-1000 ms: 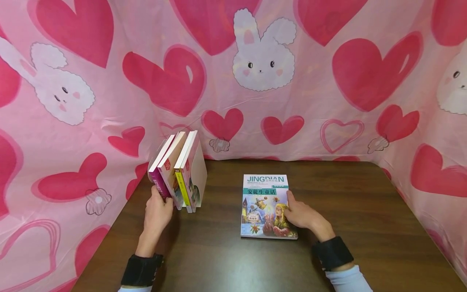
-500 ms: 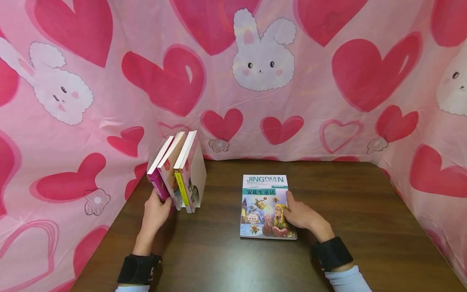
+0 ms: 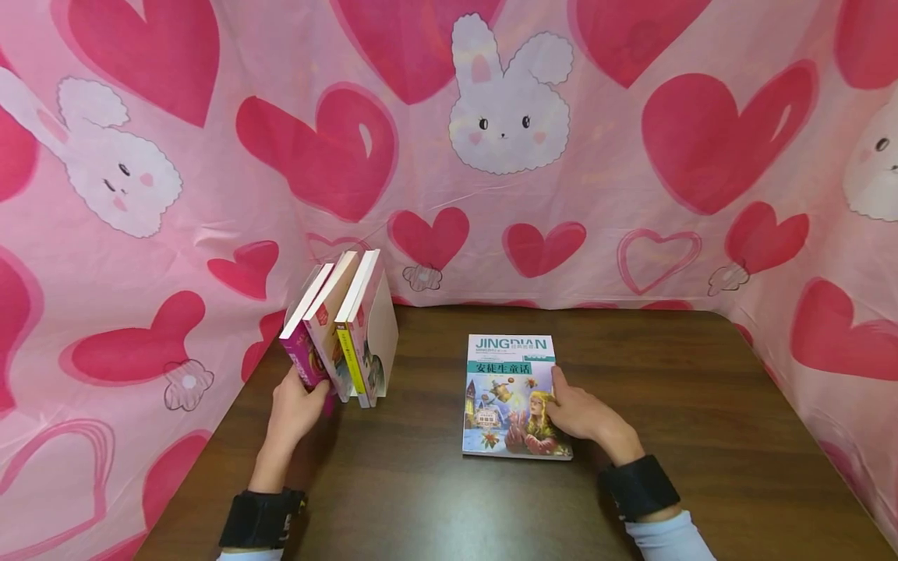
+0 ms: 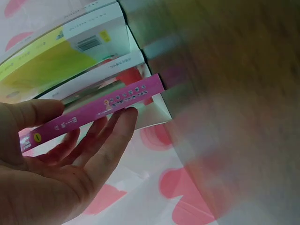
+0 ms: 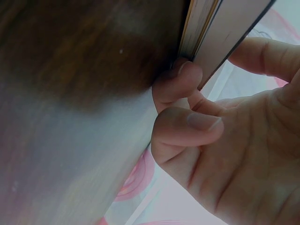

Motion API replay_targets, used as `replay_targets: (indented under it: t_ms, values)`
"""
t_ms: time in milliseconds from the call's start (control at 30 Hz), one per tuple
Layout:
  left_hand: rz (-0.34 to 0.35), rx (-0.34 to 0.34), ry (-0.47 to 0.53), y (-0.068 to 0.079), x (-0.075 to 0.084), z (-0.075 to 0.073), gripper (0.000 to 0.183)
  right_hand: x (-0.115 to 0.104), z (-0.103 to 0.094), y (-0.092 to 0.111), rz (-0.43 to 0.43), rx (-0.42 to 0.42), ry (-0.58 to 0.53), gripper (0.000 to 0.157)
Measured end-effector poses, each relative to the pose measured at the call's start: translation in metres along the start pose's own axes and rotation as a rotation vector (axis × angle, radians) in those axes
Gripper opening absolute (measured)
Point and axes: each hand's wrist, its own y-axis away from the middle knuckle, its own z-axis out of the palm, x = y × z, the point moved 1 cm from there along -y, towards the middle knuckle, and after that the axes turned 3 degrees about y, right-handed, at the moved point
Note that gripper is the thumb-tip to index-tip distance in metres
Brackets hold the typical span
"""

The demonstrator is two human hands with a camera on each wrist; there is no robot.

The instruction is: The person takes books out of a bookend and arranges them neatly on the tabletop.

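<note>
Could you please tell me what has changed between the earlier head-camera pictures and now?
The left hand, gripping the purple-spined book, has drawn it slightly nearer and a little leftward. Nothing was newly gripped or let go. The middle book, the yellow-spined book and the flat book held by the right hand stayed in place.

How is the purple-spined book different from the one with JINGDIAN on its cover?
The purple-spined book is tilted on edge, spine showing; the JINGDIAN book lies flat, cover up. The purple-spined book is beside other books; the JINGDIAN book lies apart from them. Both are held: the left hand grips the first, the right hand the second.
</note>
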Motion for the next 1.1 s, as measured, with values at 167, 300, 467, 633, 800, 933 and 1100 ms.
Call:
replay_targets:
  t_ms: [167, 300, 467, 633, 800, 933, 1100]
  values:
    - [0.0, -0.011, 0.031, -0.0056, -0.0023, 0.0003, 0.061, -0.0006, -0.0006, 0.0004, -0.005, 0.002, 0.006, 0.083]
    - [-0.013, -0.011, 0.031, -0.0077, -0.0027, 0.0003, 0.061, -0.0014, 0.0004, 0.0004, -0.008, 0.009, 0.01, 0.082]
    - [-0.017, 0.0, 0.026, -0.008, -0.0053, 0.001, 0.06, -0.0015, 0.002, 0.001, -0.003, 0.007, 0.007, 0.082]
    - [0.027, 0.02, 0.02, -0.0076, -0.0065, 0.0016, 0.057, -0.0021, 0.0015, 0.0016, -0.008, 0.019, 0.012, 0.082]
    - [0.046, 0.032, 0.021, -0.004, -0.0083, 0.0018, 0.054, -0.0024, 0.0035, 0.0021, -0.007, 0.021, 0.019, 0.081]
    - [0.057, 0.052, 0.017, -0.0027, -0.0087, 0.0023, 0.051, -0.0025, 0.0041, 0.0026, -0.011, 0.021, 0.023, 0.081]
    - [0.082, 0.095, 0.004, -0.004, -0.0076, 0.0026, 0.047, -0.0025, 0.0015, 0.0021, -0.02, 0.026, 0.02, 0.081]
